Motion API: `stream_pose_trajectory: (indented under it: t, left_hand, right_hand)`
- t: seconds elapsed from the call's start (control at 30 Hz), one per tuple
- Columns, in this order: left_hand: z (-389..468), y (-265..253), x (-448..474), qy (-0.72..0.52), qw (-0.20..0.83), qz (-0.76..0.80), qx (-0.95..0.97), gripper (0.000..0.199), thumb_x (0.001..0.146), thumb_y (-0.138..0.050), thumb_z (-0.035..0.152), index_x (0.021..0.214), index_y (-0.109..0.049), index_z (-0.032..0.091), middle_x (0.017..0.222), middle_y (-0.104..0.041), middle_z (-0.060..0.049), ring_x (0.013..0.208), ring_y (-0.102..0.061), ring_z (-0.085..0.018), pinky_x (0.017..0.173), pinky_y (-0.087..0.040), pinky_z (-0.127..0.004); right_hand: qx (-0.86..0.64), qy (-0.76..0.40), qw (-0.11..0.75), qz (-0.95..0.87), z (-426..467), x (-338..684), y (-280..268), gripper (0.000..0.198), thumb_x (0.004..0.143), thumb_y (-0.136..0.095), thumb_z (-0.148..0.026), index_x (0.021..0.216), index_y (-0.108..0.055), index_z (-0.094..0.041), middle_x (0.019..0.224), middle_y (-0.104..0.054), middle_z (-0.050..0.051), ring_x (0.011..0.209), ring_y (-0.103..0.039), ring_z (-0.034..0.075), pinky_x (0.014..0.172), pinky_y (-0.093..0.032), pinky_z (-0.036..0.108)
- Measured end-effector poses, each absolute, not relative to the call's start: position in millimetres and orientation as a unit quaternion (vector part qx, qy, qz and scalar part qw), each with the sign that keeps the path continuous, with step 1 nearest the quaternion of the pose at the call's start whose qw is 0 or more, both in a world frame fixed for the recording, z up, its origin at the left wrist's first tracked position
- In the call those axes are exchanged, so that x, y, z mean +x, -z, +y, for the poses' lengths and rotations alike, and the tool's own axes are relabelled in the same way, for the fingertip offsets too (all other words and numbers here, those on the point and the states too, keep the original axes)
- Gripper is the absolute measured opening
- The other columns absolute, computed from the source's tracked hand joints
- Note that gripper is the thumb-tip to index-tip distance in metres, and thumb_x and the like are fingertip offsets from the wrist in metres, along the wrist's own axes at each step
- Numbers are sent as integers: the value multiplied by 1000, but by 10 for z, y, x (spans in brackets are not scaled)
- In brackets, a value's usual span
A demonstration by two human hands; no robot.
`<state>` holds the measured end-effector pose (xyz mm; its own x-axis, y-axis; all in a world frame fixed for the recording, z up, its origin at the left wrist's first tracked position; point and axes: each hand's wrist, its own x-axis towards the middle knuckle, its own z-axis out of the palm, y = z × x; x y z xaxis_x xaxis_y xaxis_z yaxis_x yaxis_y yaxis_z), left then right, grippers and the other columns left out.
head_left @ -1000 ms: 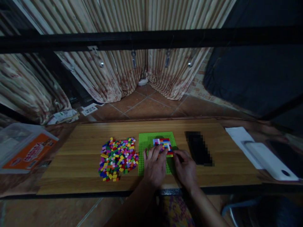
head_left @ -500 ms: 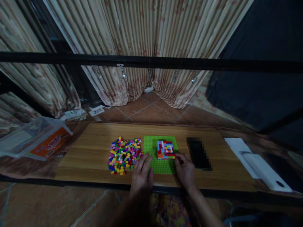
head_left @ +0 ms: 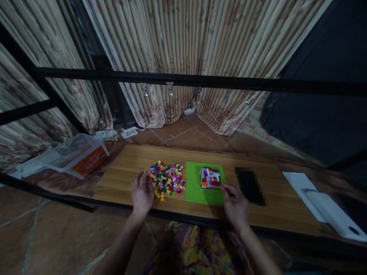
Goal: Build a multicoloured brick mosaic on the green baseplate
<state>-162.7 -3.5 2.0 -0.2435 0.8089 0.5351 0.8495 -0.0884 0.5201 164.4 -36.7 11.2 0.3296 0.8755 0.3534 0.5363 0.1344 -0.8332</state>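
While the left hand [head_left: 142,194], loosely open, apparently empty, lay beside loose multicoloured plastic bricks [head_left: 168,178], the right hand [head_left: 236,205] was pinched, contents indiscernible, beside a rectangular multicoloured brick block [head_left: 210,178] built on a green studded baseplate [head_left: 195,195]; many bricks remained unplaced.

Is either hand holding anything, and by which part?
Cannot tell for the right hand: pinched near the brick build, it may hide something. The left hand, beside the loose bricks, shows nothing held.

the plastic bin [head_left: 67,157] has an orange label [head_left: 91,162] with unreadable lettering.
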Motion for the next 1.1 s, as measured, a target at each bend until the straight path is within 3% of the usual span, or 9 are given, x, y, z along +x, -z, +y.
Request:
stream_pose_trajectory:
  t: [0.23, 0.57, 0.83, 1.0, 1.1]
  left_hand:
    - [319, 140, -1893, 374, 17, -727, -576, 36, 85, -41, 18, 117, -57, 10, 122, -57, -18, 116, -53, -30, 101, -42, -49]
    - [315, 185, -1917, 387, 0, -718, -579, 34, 84, -39, 18, 108, -62, 13, 113, -63, -15, 111, -56, -29, 100, -44, -46]
    - [299, 171, -1907, 394, 3, -710, -583, 31, 87, -39, 22, 105, -64, 14, 109, -65, -14, 106, -57, -28, 99, -44, -46]
    - [283, 141, -1898, 384, 4, -704, -597, 32, 88, -38, 24, 105, -64, 14, 110, -66, -13, 103, -58, -27, 96, -45, -45]
    - [289, 139, -1905, 381, 0, -704, -599, 31, 89, -39, 25, 104, -64, 15, 109, -67, -12, 104, -59, -27, 97, -45, -44]
  right_hand:
    - [-571, -231, 428, -661, -470, 844, -214, 22, 89, -50, -29, 97, -69, -22, 95, -67, 5, 88, -64, 19, 80, -50, 34]
    - [-509, -172, 322, -780, 139, 121, -248, 28, 83, -54, -13, 103, -71, -25, 99, -66, 5, 92, -63, 20, 87, -49, 32]
    - [-496, -180, 276, -803, 316, -9, -180, 21, 81, -58, -11, 89, -73, -23, 91, -65, 5, 90, -62, 20, 84, -48, 31]
    - [-497, -244, 351, -755, 309, 34, -176, 17, 88, -54, -23, 85, -71, -23, 91, -66, 4, 84, -62, 17, 78, -50, 30]
    - [-509, -402, 466, -602, 267, 98, -164, 25, 88, -54, -41, 90, -69, -22, 84, -68, 4, 74, -64, 17, 67, -52, 29]
